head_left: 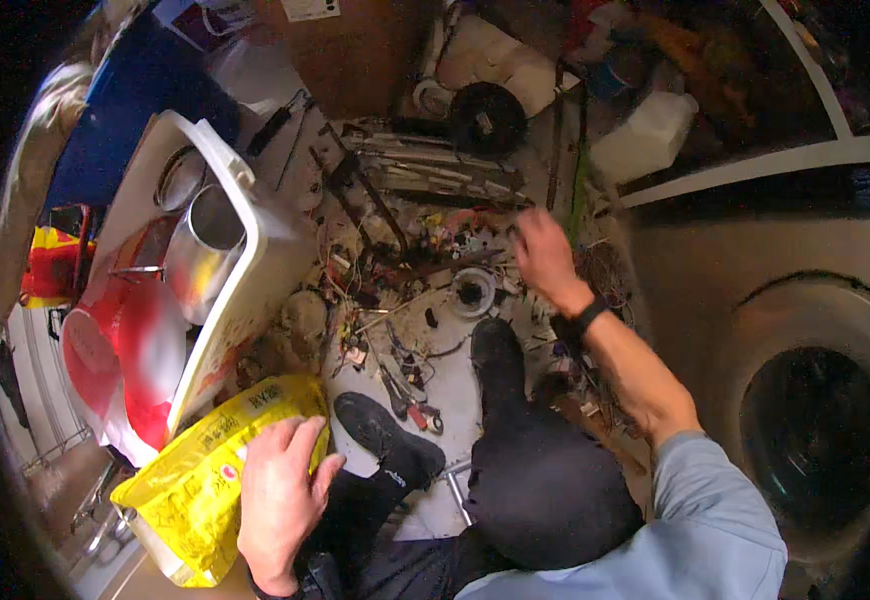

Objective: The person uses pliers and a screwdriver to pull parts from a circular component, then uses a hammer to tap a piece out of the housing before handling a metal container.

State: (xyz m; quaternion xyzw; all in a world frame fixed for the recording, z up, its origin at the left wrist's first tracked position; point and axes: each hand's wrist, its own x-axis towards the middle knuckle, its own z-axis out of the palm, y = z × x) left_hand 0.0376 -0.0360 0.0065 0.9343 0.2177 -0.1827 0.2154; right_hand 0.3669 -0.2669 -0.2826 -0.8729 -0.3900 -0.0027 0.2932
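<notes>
My right hand (547,260), with a dark wristband, reaches over the littered floor. Its fingers are curled together, and whatever may be in them is hidden. Below and left of it lies a small round clear container (473,292) with dark stuff inside. Scraps, wires and small parts (425,255) spread around it. At the lower left, my left hand (283,495) lies over the side of a yellow plastic bag (205,490), thumb apart from its loosely bent fingers. The bag stands upright beside my left shoe (380,435).
A tilted white bin (240,230) holding cans and red-and-white items stands left. On the right is a front-loading washing machine (805,420). Metal strips (435,165), a black disc (488,118) and a white jug (645,138) lie at the back. Hand tools (400,385) lie near my feet.
</notes>
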